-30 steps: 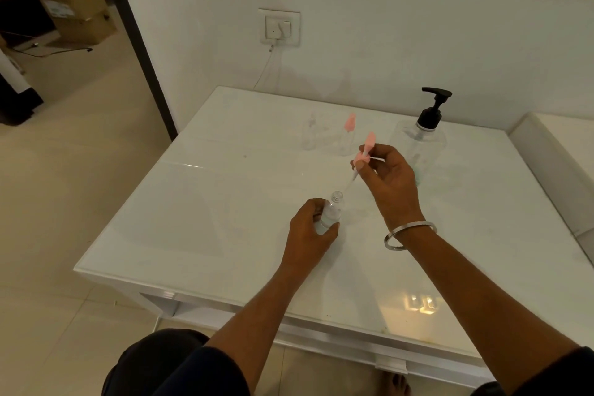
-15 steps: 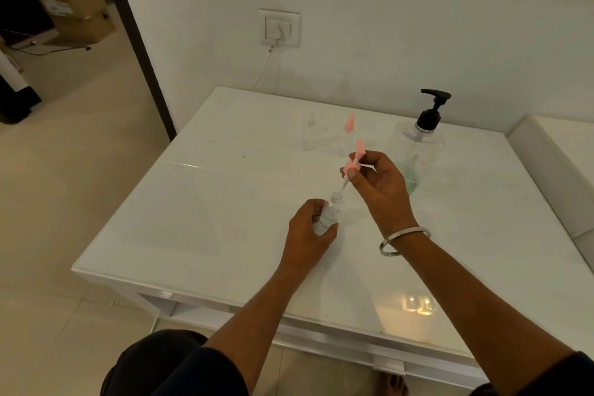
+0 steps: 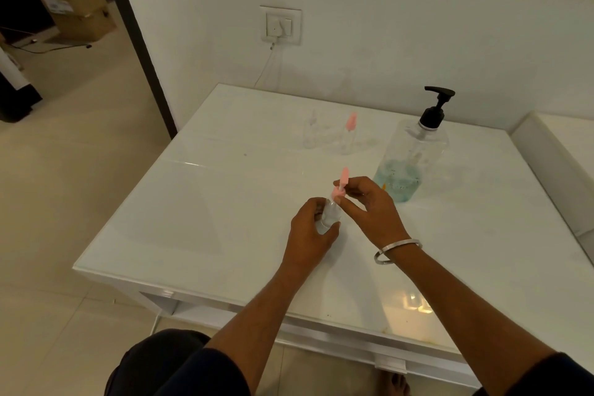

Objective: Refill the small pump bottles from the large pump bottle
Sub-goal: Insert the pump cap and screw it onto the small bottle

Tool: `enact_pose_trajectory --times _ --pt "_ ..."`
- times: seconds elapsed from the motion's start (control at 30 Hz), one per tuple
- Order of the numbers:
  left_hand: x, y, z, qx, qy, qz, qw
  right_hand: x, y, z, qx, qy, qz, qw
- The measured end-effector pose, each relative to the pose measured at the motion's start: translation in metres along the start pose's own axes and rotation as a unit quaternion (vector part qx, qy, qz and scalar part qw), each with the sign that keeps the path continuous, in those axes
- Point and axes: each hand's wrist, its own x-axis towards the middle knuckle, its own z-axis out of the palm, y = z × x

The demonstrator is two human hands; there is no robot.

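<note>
The left hand (image 3: 310,228) grips the small bottle (image 3: 328,216); the right hand (image 3: 369,202), just above, pinches its pink pump (image 3: 340,185), which should go in straight before being twisted down.

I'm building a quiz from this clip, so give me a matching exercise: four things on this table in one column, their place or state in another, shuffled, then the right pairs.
Things:
1. large pump bottle
2. small bottle
3. pink pump top
4. capless small bottle

States:
A. pinched by the right hand
B. gripped by the left hand
C. stands free, black pump, blue liquid low
D. stands at the back, clear, beside a pink-topped one

Pairs: 1-C, 2-B, 3-A, 4-D
</note>
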Motion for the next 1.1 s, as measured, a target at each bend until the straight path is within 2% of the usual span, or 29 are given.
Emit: enact_pose_trajectory --times 0.17,0.27,0.47,0.6,0.77,0.83,0.97,1.03,1.1 --pt "0.0 -0.005 0.001 0.005 0.005 0.012 1.0 0.003 -0.001 0.006 0.011 0.056 0.013 0.998" --pt "-0.001 -0.005 0.002 0.003 0.01 0.014 1.0 0.004 -0.003 0.013 0.041 0.073 0.054 0.995" --pt "-0.002 -0.006 0.0 0.002 0.003 0.021 1.0 0.005 -0.003 0.01 0.07 -0.005 0.074 0.995" --pt "-0.001 -0.003 0.0 0.001 -0.004 0.01 1.0 0.008 -0.005 0.0 0.055 -0.007 0.064 0.996" --pt "-0.001 -0.004 0.001 -0.006 0.006 0.013 1.0 0.011 -0.002 0.013 0.027 0.035 0.107 0.993" --pt "-0.001 -0.006 0.001 -0.008 0.004 0.016 1.0 0.01 0.001 0.014 0.029 0.014 0.122 0.992" --pt "-0.001 -0.005 0.0 -0.003 -0.006 0.021 1.0 0.005 -0.001 -0.002 0.036 -0.06 0.078 0.995" --pt "0.0 -0.004 0.0 0.005 -0.009 0.009 1.0 0.006 0.0 -0.008 0.017 -0.06 0.052 0.997" --pt "0.0 -0.004 0.001 0.0 -0.004 0.009 1.0 0.007 0.001 -0.005 0.021 -0.024 0.062 0.998"
